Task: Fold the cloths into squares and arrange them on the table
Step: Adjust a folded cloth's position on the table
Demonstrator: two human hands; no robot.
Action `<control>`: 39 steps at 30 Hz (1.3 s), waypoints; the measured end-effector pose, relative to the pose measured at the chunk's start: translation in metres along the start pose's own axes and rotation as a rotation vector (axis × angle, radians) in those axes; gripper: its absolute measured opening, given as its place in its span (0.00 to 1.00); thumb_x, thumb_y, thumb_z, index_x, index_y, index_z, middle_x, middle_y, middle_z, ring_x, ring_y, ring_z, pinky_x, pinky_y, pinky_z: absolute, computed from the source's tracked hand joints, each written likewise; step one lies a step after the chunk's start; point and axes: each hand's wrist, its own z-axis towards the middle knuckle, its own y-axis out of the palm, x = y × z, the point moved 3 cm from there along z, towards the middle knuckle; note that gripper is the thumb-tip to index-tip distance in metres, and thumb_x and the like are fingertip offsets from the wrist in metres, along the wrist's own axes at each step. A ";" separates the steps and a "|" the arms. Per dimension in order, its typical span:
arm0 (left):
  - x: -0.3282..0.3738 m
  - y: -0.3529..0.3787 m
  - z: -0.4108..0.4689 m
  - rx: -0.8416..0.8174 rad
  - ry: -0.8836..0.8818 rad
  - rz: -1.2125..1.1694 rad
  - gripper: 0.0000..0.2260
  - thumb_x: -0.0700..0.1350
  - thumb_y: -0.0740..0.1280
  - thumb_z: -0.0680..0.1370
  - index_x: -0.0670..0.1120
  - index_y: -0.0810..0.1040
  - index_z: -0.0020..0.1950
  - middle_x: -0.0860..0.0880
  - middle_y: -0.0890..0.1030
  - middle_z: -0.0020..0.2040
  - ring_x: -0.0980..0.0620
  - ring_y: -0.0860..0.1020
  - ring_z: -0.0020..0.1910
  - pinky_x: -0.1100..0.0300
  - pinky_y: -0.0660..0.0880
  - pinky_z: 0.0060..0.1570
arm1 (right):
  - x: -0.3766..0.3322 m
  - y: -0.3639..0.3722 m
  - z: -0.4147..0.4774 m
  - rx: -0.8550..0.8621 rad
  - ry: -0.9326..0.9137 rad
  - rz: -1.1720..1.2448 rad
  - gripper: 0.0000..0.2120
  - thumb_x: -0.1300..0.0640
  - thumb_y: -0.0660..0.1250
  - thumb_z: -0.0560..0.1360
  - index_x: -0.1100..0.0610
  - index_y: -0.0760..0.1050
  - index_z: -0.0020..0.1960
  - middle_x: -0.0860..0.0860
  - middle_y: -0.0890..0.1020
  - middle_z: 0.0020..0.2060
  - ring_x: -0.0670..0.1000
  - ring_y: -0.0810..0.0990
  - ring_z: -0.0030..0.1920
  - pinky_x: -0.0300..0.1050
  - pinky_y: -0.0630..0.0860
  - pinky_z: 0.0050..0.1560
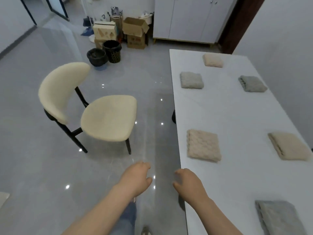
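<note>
White stone-look worktop (228, 112) carries six folded cloths, and we count them down its length. The far beige cloth (213, 60) sits alone at the back. Next come the grey cloth (191, 80) and the green-grey cloth (252, 83), side by side and well apart, then the near beige cloth (203, 145) and the right beige cloth (289, 145) in the same way. The nearest grey cloth (279, 217) lies at the bottom right, cut by the frame edge. It looks longer than the others, and we cannot tell if it is a true square.

Our left hand (137, 177) hangs over the floor (50, 150) beside the worktop, its fingers (146, 165) loosely curled and holding nothing. Our right hand (188, 182) is at the worktop's near left edge, also half bent and empty. Whether it touches the edge we cannot tell. Neither hand is near a cloth.

We judge the task nearly or wholly done, since no unfolded cloth shows on the worktop, the cream chair (108, 116) or the floor. What may be left is squaring the nearest grey cloth and giving it a partner, if more cloths lie out of view
</note>
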 end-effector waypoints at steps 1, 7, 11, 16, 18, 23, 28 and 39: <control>0.001 -0.008 0.013 -0.009 0.035 0.020 0.20 0.50 0.60 0.79 0.47 0.67 0.70 0.47 0.71 0.67 0.49 0.71 0.65 0.60 0.67 0.62 | 0.001 -0.004 0.006 0.012 0.041 0.012 0.18 0.55 0.61 0.76 0.53 0.72 0.66 0.50 0.76 0.61 0.50 0.75 0.61 0.40 0.70 0.56; 0.008 -0.052 0.083 -0.051 0.204 0.151 0.18 0.50 0.60 0.78 0.45 0.70 0.67 0.45 0.72 0.64 0.46 0.72 0.63 0.57 0.69 0.61 | -0.005 -0.022 0.035 0.076 0.248 0.134 0.18 0.54 0.62 0.76 0.51 0.72 0.66 0.49 0.76 0.61 0.49 0.74 0.62 0.40 0.70 0.58; 0.021 -0.063 0.117 -0.117 0.306 0.220 0.18 0.51 0.61 0.79 0.45 0.70 0.66 0.46 0.72 0.63 0.46 0.72 0.63 0.55 0.69 0.62 | -0.002 -0.030 0.048 0.121 0.345 0.220 0.18 0.53 0.61 0.77 0.51 0.71 0.67 0.49 0.75 0.62 0.49 0.75 0.61 0.40 0.69 0.58; 0.042 -0.065 0.155 -0.216 0.401 0.275 0.19 0.50 0.60 0.79 0.45 0.68 0.68 0.45 0.70 0.65 0.46 0.71 0.64 0.53 0.69 0.63 | 0.015 -0.031 0.060 0.147 0.452 0.279 0.19 0.52 0.61 0.78 0.52 0.70 0.68 0.49 0.74 0.64 0.48 0.74 0.63 0.39 0.68 0.59; 0.053 -0.066 0.171 -0.232 0.429 0.300 0.19 0.50 0.60 0.79 0.45 0.68 0.68 0.45 0.70 0.65 0.46 0.72 0.63 0.54 0.69 0.62 | 0.024 -0.033 0.068 0.174 0.491 0.314 0.19 0.52 0.61 0.78 0.53 0.69 0.68 0.50 0.74 0.64 0.48 0.74 0.63 0.38 0.67 0.59; 0.086 -0.067 0.218 -0.262 0.486 0.359 0.17 0.49 0.60 0.79 0.44 0.71 0.65 0.45 0.72 0.62 0.47 0.73 0.59 0.53 0.71 0.59 | 0.051 -0.048 0.092 0.248 0.550 0.353 0.18 0.54 0.61 0.78 0.54 0.69 0.67 0.51 0.73 0.62 0.49 0.76 0.58 0.37 0.69 0.51; 0.115 -0.064 0.248 -0.294 0.556 0.442 0.15 0.47 0.59 0.79 0.44 0.71 0.64 0.45 0.73 0.60 0.47 0.74 0.57 0.53 0.72 0.56 | 0.065 -0.055 0.109 0.272 0.617 0.372 0.18 0.53 0.61 0.77 0.55 0.68 0.66 0.53 0.71 0.60 0.52 0.76 0.54 0.38 0.68 0.44; 0.156 -0.048 0.282 -0.395 0.789 0.633 0.14 0.43 0.59 0.78 0.44 0.72 0.63 0.45 0.72 0.59 0.46 0.75 0.53 0.53 0.74 0.51 | 0.065 -0.052 0.120 0.305 0.779 0.451 0.22 0.52 0.64 0.75 0.55 0.66 0.67 0.54 0.68 0.61 0.54 0.74 0.55 0.42 0.73 0.49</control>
